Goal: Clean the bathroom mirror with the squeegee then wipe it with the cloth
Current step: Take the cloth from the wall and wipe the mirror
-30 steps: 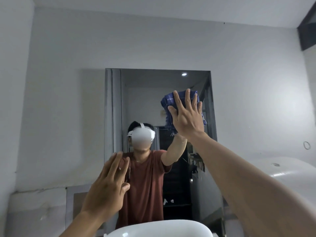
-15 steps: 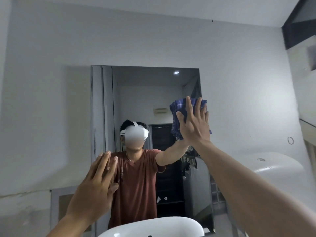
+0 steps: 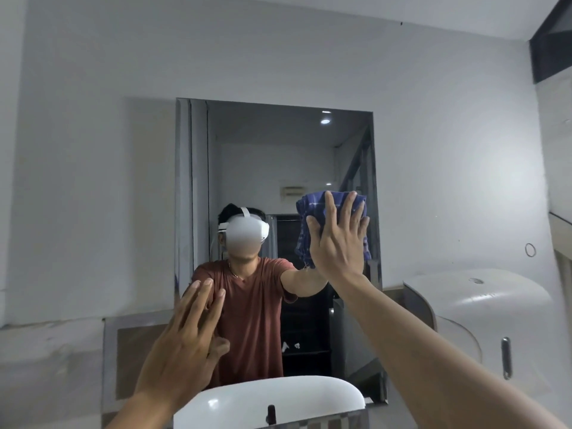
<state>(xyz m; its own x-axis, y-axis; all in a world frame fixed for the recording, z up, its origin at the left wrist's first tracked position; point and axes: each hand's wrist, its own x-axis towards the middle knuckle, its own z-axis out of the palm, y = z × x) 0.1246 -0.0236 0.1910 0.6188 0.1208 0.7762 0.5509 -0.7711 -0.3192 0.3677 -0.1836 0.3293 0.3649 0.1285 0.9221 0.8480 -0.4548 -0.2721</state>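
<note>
While the right hand lies flat with its fingers spread, it presses a blue checked cloth against the mirror near the glass's right edge, about halfway up. The left hand hovers open and empty, fingers loosely together, in front of the mirror's lower left part; whether it touches the glass I cannot tell. That cloth looks light, soft and limp, bunched under the palm with a corner dangling below, so I judge it wants a broad flat palm over its middle rather than a pinch, or it will slip down the slick glass. Such a mirror seems rigid but breakable, so even pressure suits it. Below it sits a white basin, and a white dispenser hangs on the wall to the right. No squeegee is in view.
</note>
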